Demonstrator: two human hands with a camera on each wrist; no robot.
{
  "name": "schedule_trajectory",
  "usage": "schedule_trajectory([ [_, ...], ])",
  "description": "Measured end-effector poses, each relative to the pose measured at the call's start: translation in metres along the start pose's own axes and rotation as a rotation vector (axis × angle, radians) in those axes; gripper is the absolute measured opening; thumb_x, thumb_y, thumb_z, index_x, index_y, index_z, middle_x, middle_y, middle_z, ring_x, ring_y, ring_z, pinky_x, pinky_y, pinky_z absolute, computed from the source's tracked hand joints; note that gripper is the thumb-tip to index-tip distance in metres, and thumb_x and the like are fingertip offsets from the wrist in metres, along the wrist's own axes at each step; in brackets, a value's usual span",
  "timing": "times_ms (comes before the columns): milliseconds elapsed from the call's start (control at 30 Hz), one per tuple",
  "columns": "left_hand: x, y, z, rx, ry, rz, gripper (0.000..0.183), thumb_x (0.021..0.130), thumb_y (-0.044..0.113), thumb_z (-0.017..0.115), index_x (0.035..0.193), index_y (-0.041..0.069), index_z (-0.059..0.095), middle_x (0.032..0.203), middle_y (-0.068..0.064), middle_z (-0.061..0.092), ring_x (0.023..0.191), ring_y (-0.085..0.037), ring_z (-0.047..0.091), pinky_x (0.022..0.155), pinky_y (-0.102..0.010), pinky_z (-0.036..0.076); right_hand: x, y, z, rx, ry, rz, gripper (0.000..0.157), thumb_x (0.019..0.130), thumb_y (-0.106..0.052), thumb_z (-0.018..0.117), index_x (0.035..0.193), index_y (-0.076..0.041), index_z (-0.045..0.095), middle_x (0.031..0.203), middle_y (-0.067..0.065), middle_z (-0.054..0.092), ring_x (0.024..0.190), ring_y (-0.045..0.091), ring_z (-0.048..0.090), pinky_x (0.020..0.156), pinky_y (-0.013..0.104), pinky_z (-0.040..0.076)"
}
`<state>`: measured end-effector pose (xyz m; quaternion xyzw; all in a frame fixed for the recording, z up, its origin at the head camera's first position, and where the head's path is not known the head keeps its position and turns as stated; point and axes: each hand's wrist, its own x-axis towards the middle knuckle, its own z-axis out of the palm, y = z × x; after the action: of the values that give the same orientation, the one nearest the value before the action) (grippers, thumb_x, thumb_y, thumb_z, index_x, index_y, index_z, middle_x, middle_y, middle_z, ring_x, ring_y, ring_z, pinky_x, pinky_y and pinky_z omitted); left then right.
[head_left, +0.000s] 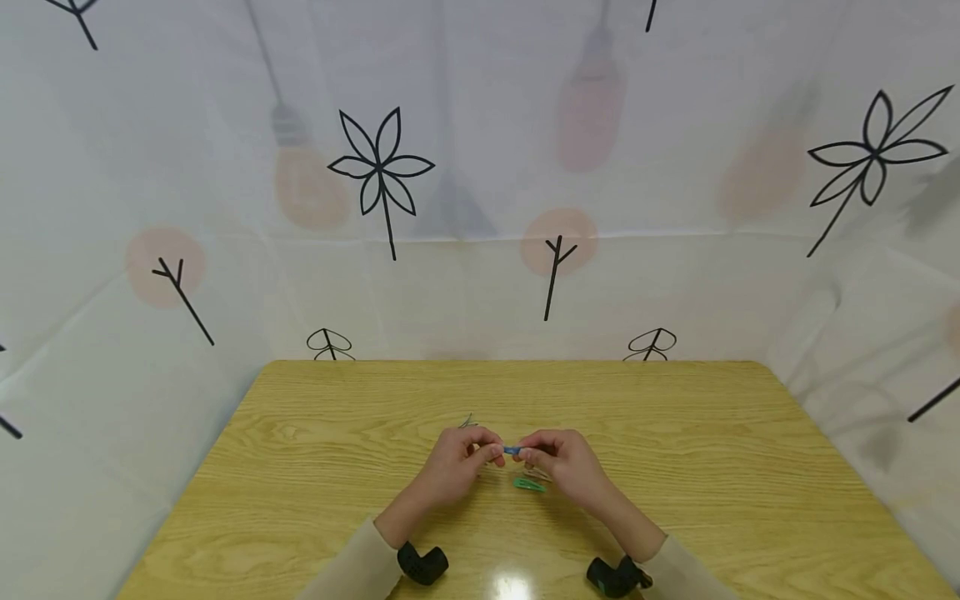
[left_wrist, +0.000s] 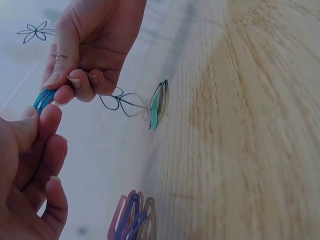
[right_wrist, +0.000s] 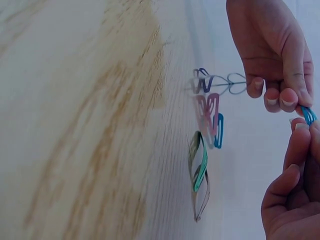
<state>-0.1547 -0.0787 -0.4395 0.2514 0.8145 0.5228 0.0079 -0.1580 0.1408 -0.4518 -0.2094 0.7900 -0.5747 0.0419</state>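
Observation:
Both hands meet over the table, pinching a small blue snap hair clip [head_left: 512,450] between them. My left hand [head_left: 459,461] holds one end with thumb and forefinger. At the other end, the thumb and fingers of my right hand [head_left: 567,468] grip it. The clip [left_wrist: 44,100] looks teal in the left wrist view, its middle showing between the fingertips. A green hair clip [head_left: 529,484] lies on the table just below the right hand, a paler clip [head_left: 537,474] beside it. Several pink, purple and blue clips [right_wrist: 214,107] lie by the left hand, which partly hides them in the head view.
The wood-grain table [head_left: 315,500] reaches back to a white cloth backdrop [head_left: 465,292] printed with flowers and bulbs. Cloth also hangs at both sides. Black devices [head_left: 423,564] are strapped at each wrist, over pale sleeves [head_left: 356,567].

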Motion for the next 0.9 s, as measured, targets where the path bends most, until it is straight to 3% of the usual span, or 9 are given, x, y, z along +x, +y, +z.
schedule_trajectory([
  [133,-0.004,0.017,-0.004,-0.018,0.006,0.007,0.014,0.099,0.006,0.060,0.096,0.000,0.072,0.083,-0.008,0.071,0.057,-0.004,0.041,0.054,-0.021,0.038,0.001,0.001,0.000,-0.003,0.004,0.016,0.012,0.097,-0.009,0.065,0.097,-0.003,0.075,0.092,0.018,0.071,0.078,0.019,0.064,0.068,0.035,0.054],
  [500,-0.004,0.016,-0.003,-0.039,0.020,-0.026,0.012,0.098,0.007,0.062,0.097,0.002,0.073,0.084,-0.007,0.072,0.066,-0.021,0.050,0.057,-0.021,0.038,0.000,0.004,0.000,-0.006,0.020,0.033,0.011,0.096,-0.009,0.066,0.097,-0.003,0.076,0.090,0.020,0.070,0.076,0.023,0.064,0.063,0.032,0.052],
  [767,-0.004,0.020,-0.005,-0.064,0.014,0.008,0.011,0.097,0.005,0.063,0.099,0.002,0.073,0.085,-0.013,0.072,0.075,-0.038,0.058,0.058,-0.020,0.039,0.000,0.005,-0.001,0.036,0.017,0.058,0.013,0.097,-0.009,0.066,0.100,-0.002,0.075,0.093,0.022,0.070,0.080,0.028,0.065,0.068,0.038,0.055],
  [900,-0.004,0.018,-0.004,-0.059,0.015,0.004,0.011,0.097,0.004,0.063,0.100,0.000,0.073,0.086,-0.014,0.072,0.078,-0.037,0.061,0.059,-0.021,0.039,-0.001,0.004,-0.002,0.045,0.022,0.060,0.014,0.097,-0.011,0.066,0.102,-0.001,0.075,0.095,0.021,0.071,0.082,0.034,0.065,0.071,0.039,0.055],
])
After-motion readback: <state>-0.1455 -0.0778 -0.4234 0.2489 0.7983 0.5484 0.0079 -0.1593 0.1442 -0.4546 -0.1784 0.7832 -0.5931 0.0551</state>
